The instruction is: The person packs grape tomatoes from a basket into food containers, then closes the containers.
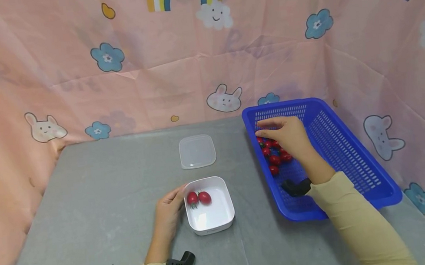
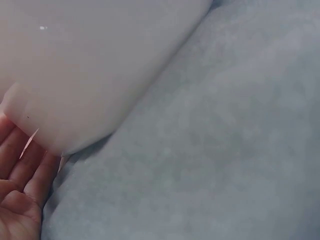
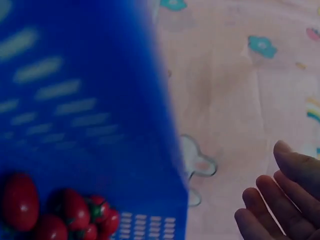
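Note:
My left hand (image 1: 169,205) rests against the left side of a white square plastic container (image 1: 221,212). In the left wrist view its fingers (image 2: 32,165) lie along the container's outer wall (image 2: 90,65). Inside are two cherry tomatoes, one (image 1: 192,198) beside another (image 1: 204,197). Above the left part of a blue plastic basket (image 1: 342,146) hovers my right hand (image 1: 291,136), thumb and fingers apart and holding nothing in the right wrist view. Several cherry tomatoes (image 1: 274,160) lie in the basket below that hand, some hidden by it.
Behind the container, a translucent square lid (image 1: 197,151) lies flat on the grey tabletop (image 1: 103,206). A pink patterned curtain (image 1: 174,75) hangs behind the table and along its sides. The basket's raised rim (image 1: 355,138) stands beside my right forearm.

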`<action>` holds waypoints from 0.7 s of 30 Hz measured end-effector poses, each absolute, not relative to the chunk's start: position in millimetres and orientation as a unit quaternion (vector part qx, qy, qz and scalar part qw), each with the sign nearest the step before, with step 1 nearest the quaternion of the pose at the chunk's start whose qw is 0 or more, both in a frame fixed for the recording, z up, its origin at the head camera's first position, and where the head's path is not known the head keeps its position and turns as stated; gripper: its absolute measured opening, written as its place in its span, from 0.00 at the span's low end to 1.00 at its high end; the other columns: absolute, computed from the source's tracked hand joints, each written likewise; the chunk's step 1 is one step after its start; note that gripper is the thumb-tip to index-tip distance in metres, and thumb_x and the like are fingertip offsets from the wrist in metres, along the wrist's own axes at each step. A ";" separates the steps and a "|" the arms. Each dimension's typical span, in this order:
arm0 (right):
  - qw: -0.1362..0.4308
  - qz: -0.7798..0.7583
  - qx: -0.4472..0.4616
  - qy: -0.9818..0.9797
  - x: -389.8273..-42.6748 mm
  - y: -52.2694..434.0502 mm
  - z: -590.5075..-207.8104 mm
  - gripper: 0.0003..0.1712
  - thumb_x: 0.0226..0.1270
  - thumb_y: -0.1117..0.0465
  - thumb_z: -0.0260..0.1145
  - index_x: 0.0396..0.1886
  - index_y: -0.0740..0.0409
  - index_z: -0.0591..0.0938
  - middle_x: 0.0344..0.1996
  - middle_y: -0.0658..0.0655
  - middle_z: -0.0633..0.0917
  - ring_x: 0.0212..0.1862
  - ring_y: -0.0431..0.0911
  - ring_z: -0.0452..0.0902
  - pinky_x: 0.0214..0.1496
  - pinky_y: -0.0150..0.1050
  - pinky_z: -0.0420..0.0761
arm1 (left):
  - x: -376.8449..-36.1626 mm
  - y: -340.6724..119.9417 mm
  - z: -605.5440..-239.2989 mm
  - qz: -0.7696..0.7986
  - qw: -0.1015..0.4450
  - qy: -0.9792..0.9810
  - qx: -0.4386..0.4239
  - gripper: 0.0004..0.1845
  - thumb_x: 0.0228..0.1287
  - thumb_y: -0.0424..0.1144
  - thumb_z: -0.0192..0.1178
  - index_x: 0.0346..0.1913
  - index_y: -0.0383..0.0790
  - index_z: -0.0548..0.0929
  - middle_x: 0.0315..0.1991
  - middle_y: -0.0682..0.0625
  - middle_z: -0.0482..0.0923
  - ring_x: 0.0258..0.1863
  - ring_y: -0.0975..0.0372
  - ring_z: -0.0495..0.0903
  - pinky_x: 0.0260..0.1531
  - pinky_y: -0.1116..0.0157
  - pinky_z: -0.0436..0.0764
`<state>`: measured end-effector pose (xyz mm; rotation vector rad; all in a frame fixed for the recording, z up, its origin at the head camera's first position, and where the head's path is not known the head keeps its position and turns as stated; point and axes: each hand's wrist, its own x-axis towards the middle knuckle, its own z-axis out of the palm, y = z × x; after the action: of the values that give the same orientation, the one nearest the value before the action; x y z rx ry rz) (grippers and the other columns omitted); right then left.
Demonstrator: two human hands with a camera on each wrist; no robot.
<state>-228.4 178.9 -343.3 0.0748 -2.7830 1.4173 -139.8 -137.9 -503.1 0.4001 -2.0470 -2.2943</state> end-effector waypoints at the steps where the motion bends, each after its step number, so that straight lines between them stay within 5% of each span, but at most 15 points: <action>1: 0.009 0.455 0.026 -0.890 -231.0 183.3 -345.6 0.25 0.62 0.50 0.73 0.55 0.58 0.86 0.56 0.61 0.85 0.66 0.56 0.75 0.68 0.56 0.72 | -139.9 -137.8 -503.2 -0.740 0.020 -0.660 0.129 0.18 0.66 0.38 0.65 0.52 0.27 0.84 0.45 0.51 0.89 0.44 0.71 0.84 0.48 0.73 0.81; 21: -0.120 0.504 -0.038 -0.854 -281.7 267.5 -394.0 0.37 0.68 0.49 0.67 0.71 0.61 0.70 0.70 0.65 0.71 0.72 0.57 0.67 0.75 0.51 0.66 | -139.0 -137.1 -501.3 -0.744 0.023 -0.657 0.117 0.20 0.66 0.40 0.65 0.52 0.26 0.84 0.41 0.58 0.89 0.43 0.72 0.84 0.47 0.74 0.81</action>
<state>-281.7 267.5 -394.0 -0.1297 -2.9099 1.7175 -139.0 -137.1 -501.3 0.3624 -2.0346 -2.3048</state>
